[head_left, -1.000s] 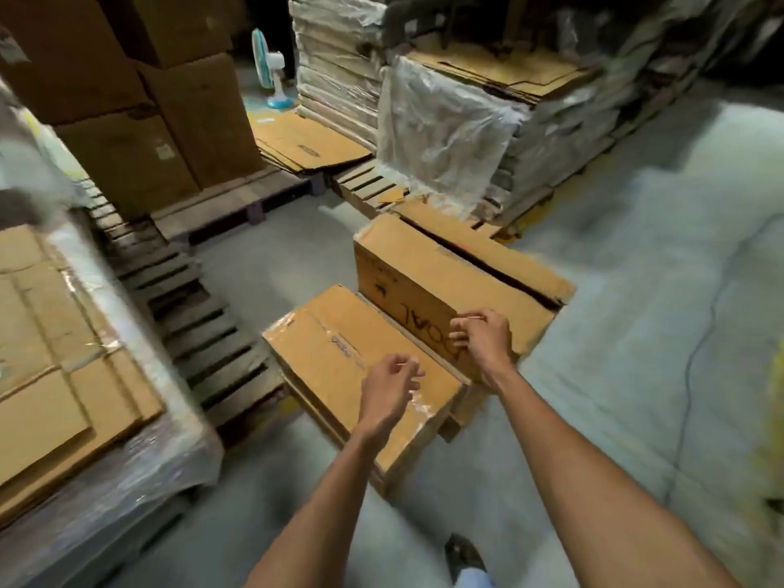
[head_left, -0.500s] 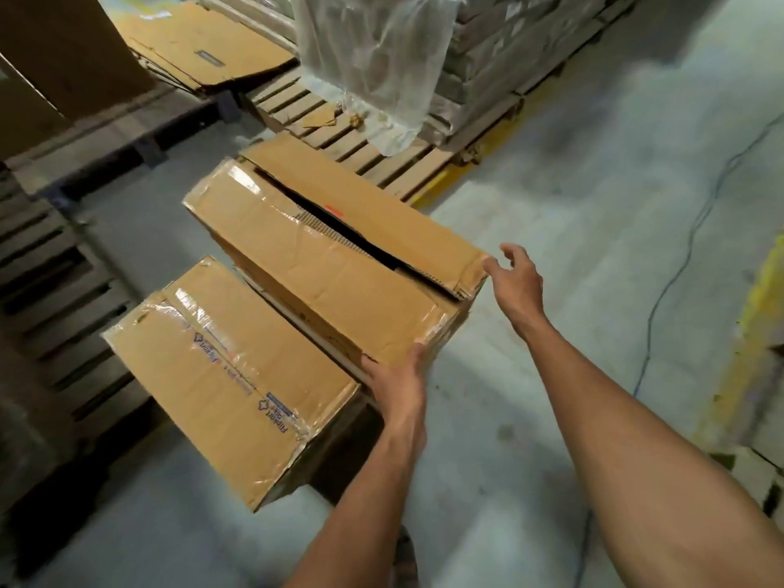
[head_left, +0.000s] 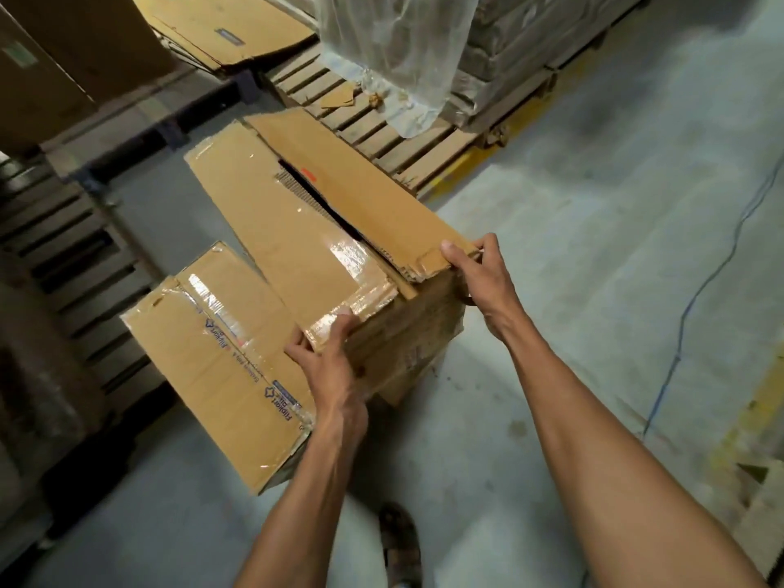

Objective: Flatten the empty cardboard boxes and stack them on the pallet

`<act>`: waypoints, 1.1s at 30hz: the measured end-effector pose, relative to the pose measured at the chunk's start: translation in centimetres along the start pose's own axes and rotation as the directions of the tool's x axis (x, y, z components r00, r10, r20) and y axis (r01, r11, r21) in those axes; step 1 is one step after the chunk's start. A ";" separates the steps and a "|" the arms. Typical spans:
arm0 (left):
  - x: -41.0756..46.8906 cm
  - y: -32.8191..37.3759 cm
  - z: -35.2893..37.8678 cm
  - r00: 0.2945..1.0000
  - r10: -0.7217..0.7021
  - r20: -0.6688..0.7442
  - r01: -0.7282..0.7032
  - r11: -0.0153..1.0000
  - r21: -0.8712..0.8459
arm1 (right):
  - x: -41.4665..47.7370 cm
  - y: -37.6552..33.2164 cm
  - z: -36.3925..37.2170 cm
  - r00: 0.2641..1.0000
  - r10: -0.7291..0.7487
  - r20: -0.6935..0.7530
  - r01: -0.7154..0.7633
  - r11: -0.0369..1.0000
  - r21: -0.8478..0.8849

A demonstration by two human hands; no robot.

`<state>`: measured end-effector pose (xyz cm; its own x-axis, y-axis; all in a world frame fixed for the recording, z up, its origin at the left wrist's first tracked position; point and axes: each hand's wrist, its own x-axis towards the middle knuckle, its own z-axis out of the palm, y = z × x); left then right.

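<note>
A long taped cardboard box (head_left: 292,231) stands on the concrete floor, its two top flaps parted by a dark slit. My left hand (head_left: 331,358) grips the near corner of the left flap, thumb on the shiny tape. My right hand (head_left: 475,269) pinches the near end of the right flap at the box's corner. A second closed box with blue print (head_left: 220,362) lies beside it on the left. Behind them is a wooden pallet (head_left: 382,133) carrying wrapped stacks of flattened cardboard (head_left: 509,48).
Flattened boxes (head_left: 225,31) lie on a pallet at the back left, beside tall brown cartons (head_left: 51,65). Empty pallet slats (head_left: 63,256) run along the left. A blue cable (head_left: 687,307) crosses the floor on the right. My sandalled foot (head_left: 401,545) stands below the box.
Both hands moved from the box's side to the near ends of its top flaps. The view has come closer and turned downward over the box.
</note>
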<state>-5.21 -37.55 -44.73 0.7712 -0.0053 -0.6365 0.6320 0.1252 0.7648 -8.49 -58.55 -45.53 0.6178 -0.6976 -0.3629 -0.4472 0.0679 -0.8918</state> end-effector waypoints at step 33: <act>-20.6 37.6 -74.7 0.773 0.529 -0.349 -0.537 0.840 0.081 | -62.5 -27.2 51.8 0.794 -0.511 0.328 0.419 0.852 0.313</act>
<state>-3.00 41.34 -10.28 0.9043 0.4088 -0.1229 0.1224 0.0274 0.9921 -1.44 20.14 -12.60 0.9317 -0.3545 0.0793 0.0805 -0.0113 -0.9967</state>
